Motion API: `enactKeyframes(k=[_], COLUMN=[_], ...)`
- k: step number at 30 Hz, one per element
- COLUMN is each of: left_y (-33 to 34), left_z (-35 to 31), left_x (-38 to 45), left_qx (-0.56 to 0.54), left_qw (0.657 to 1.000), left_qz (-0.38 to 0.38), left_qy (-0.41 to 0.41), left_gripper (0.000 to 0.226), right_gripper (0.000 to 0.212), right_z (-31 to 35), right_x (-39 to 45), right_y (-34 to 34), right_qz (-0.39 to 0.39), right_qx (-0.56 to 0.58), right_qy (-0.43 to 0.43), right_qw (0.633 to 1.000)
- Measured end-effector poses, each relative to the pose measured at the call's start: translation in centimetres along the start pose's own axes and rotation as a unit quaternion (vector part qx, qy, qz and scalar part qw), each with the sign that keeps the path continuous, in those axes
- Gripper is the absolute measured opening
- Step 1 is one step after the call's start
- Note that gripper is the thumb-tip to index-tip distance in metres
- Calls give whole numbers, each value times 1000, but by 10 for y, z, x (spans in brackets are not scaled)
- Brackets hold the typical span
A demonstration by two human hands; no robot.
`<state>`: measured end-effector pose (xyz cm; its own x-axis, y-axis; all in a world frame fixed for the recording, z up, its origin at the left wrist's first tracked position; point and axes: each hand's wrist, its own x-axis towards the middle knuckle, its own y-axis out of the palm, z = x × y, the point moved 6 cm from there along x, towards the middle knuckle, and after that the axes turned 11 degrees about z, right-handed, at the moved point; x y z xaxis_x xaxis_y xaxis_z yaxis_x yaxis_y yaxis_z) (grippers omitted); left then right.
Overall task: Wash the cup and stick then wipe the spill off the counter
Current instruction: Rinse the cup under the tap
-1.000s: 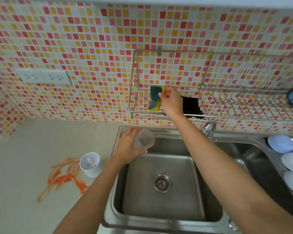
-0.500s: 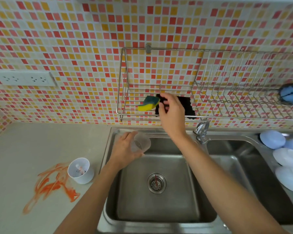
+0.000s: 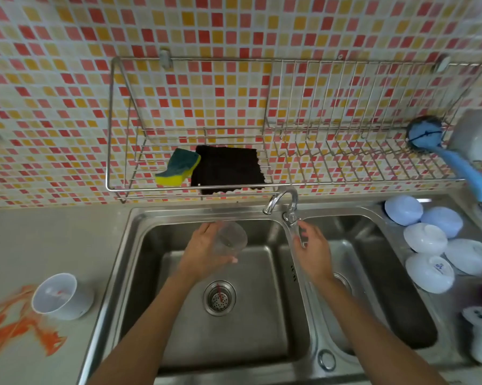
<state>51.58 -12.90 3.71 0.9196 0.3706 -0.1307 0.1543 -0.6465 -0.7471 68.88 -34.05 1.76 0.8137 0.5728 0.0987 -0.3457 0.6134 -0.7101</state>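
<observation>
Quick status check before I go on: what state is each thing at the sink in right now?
Clear cup: held by the left hand over the left basin, tilted.
Right hand: open, empty, just below the tap.
Tap: no water visible.
Sponge: lying in the wire rack.
Black cloth: in the rack, beside the sponge.
White cup: upright on the counter.
Orange spill: unwiped.
</observation>
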Motion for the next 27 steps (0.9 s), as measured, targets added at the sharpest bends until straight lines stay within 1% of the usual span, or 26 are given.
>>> enactKeyframes(k=[3, 8, 13, 15, 18, 20, 23, 27], left_y=[10, 17, 22, 25, 29, 32, 39, 34], left_z=[-13, -30, -50, -50, -48, -49, -52, -48], left_x=[14, 27, 34, 39, 44, 45, 42, 36], left_qx=[-11, -34, -29, -46, -81, -86, -75, -96], left_qw=[1000, 999, 1000, 999, 996, 996, 997, 995], left_qz=[3, 3, 1, -4, -26, -22, -3, -41], left_qy=[5, 3, 8, -2, -11, -14, 5, -2], left_gripper=[92, 84, 84, 83, 83, 86, 85, 73], right_gripper=[44, 43, 35, 36, 32, 28, 25, 24], right_z=[-16, -29, -39, -40, -33, -30, -30, -31], right_x=[22, 54, 67, 71, 75, 79, 82, 82], right_y=[3, 17, 27, 31, 43, 47, 48, 44], right_qz=[35, 86, 87, 106, 156, 172, 185, 177], right_qx=[-7, -2, -21, -67, -147, -184, -202, -194], right_qy=[36, 73, 83, 76, 38, 23, 21, 0], right_qw=[999, 994, 993, 989, 976, 967, 962, 965])
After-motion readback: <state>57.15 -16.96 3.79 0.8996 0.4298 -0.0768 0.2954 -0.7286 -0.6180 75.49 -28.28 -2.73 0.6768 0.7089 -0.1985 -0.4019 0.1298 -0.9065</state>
